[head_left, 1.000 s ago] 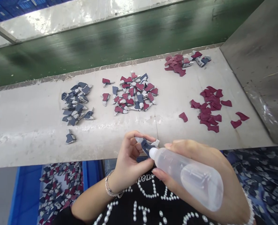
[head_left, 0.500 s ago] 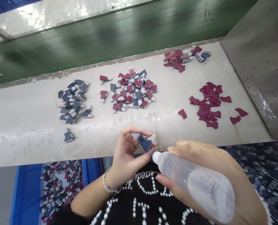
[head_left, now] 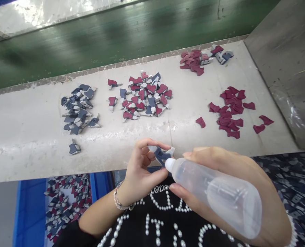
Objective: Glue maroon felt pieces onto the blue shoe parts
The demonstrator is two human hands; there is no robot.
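Note:
My left hand point(head_left: 142, 169) pinches a small dark blue and grey piece point(head_left: 162, 155) just over the near edge of the white table point(head_left: 26, 137). My right hand point(head_left: 234, 192) is wrapped round a clear squeeze bottle point(head_left: 214, 193), and the bottle's white tip touches the blue piece. On the table lie a pile of blue-grey pieces point(head_left: 77, 109), a mixed pile of maroon and blue pieces point(head_left: 145, 96), and a spread of flat maroon cut-outs point(head_left: 232, 111).
A green conveyor belt point(head_left: 116, 37) runs along the table's far side. A grey metal panel point(head_left: 286, 65) stands at the right. More maroon and blue pieces point(head_left: 201, 60) lie at the back right. A blue bin point(head_left: 28, 212) with several pieces sits below at left; a single blue piece point(head_left: 74, 148) lies apart.
The bottle's tip drew a little away from the blue piece, then came back against it. My left hand turned the piece slightly between its fingers.

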